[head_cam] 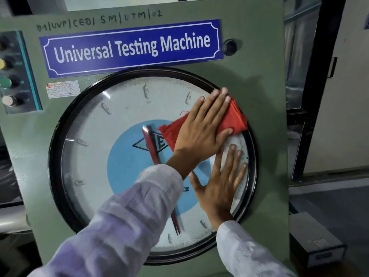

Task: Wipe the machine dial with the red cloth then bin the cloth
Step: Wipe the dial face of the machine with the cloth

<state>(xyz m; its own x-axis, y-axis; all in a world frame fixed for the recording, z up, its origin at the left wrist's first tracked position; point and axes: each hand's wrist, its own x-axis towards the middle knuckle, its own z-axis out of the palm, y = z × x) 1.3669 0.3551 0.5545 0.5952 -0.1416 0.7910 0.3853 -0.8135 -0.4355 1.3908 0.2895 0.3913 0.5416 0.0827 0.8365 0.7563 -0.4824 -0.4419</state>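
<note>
left hand (201, 128) is flat on the red cloth (232, 118), fingers spread and pressing it against the dial glass (123, 108) at the upper right, right up by the black rim (58, 124). no pinch here, just an open palm pinning the folded cloth to the face. one frayed corner pokes out toward the blue centre disc (123, 166), near the red pointer (153, 148) under the glass.

right hand (219, 186) lies bare on the lower right of the dial, fingers splayed, holding nothing, looks like it is bracing. both arms come in from below in pale sleeves.

so we are mid-wipe, i'd say, with most of the face on the left and bottom yet to be covered. the blue universal testing machine sign (131, 47) sits just above, and the button panel (12, 72) is off on the left side of the cabinet.

risks from here: with only palm pressure, the cloth could slide out and drop when the hand sweeps down the vertical glass. the bare right palm may leave prints on the glass. a wide sweep left could drift toward those buttons. no bin is in view, so where the cloth goes after is unclear.
</note>
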